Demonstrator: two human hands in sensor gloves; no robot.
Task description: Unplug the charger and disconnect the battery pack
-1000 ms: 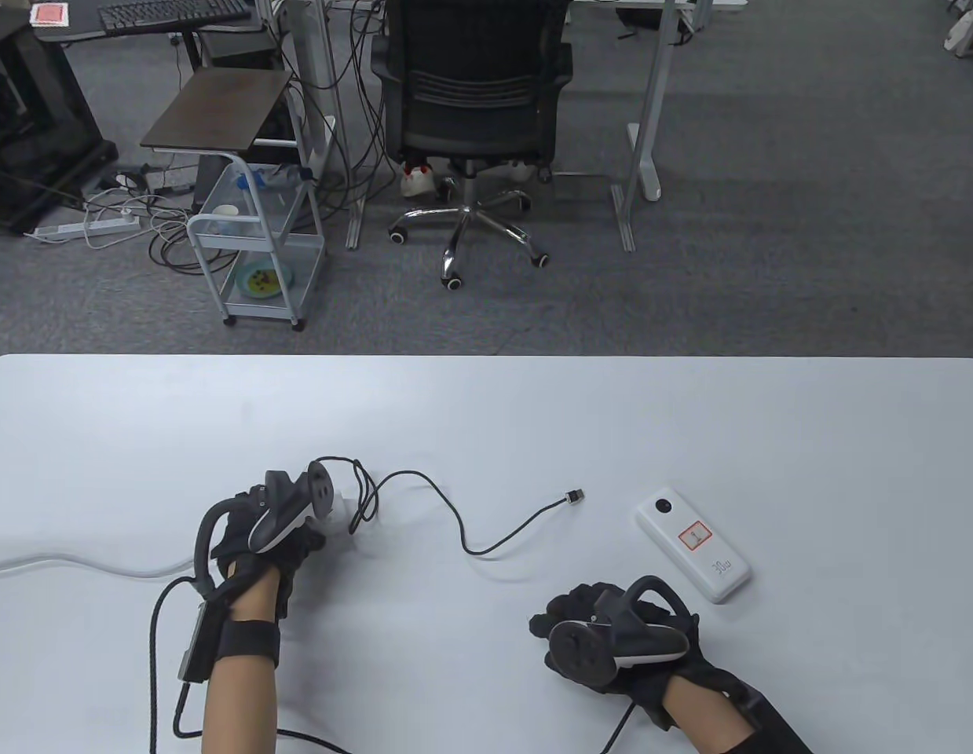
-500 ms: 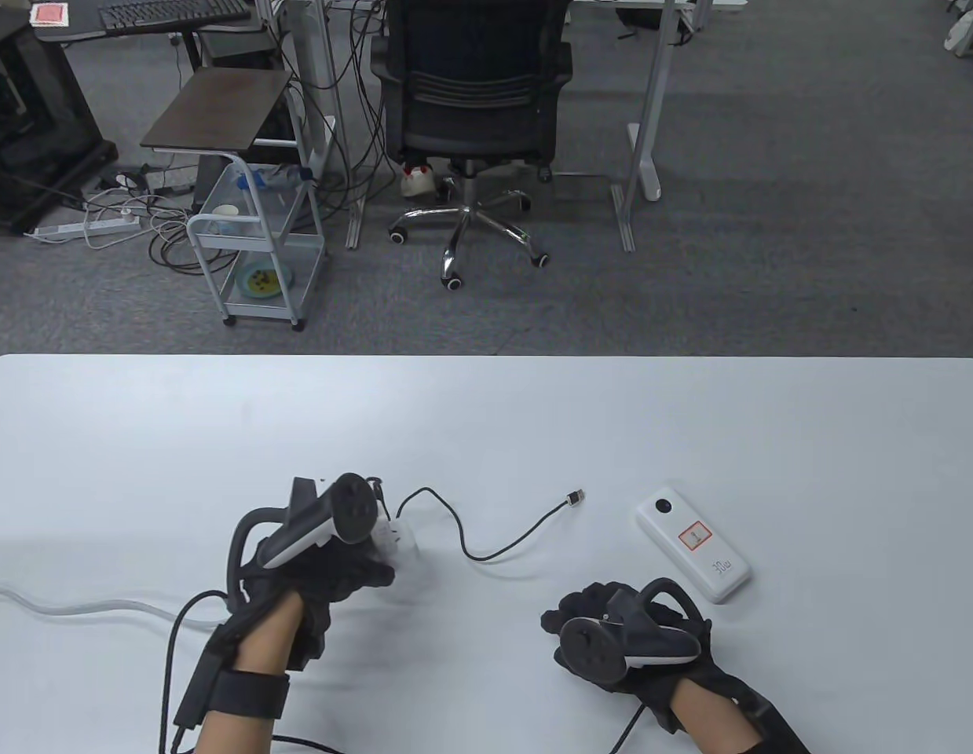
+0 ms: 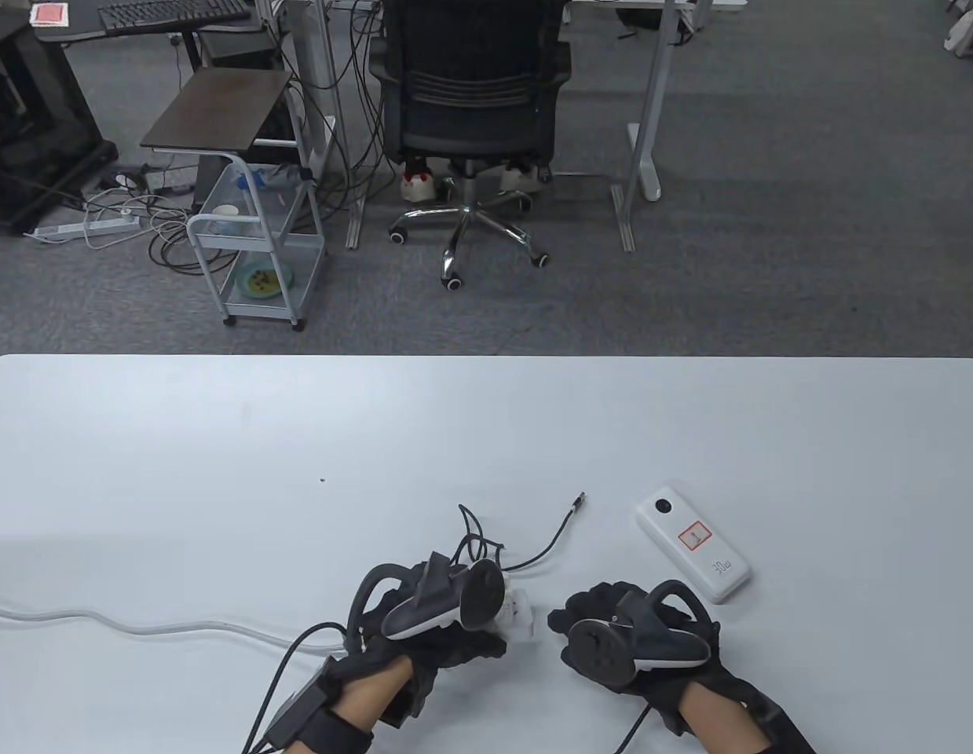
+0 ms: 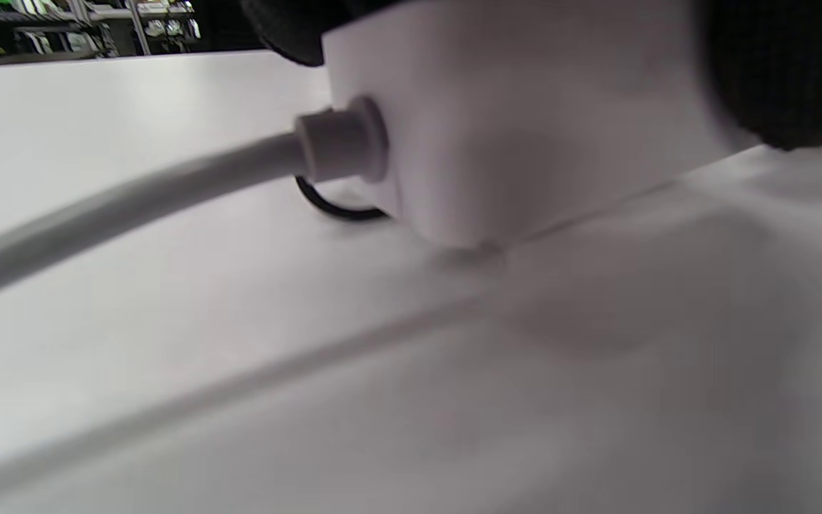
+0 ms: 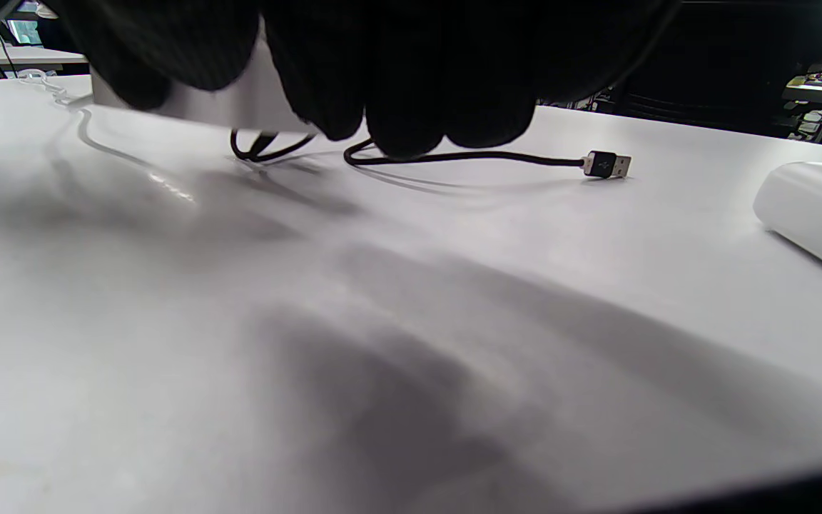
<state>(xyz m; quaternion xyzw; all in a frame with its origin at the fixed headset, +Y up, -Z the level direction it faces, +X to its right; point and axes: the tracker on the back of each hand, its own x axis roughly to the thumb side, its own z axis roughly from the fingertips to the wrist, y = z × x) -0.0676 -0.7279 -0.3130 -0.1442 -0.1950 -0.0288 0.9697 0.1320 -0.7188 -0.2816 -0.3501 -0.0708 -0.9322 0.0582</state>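
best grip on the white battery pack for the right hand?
Pinch the battery pack across its two long edges, from above. It lies flat, slim and rounded, so only the sides give purchase. The right hand sits just beside its near end; the cable plug lies clear of it.

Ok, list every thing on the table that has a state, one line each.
Battery pack: flat on the table, nothing plugged in.
Black cable: USB end loose on the table, clear of the pack.
White socket block: gripped by the left hand, white cord attached.
Right hand: beside the block; contact unclear.
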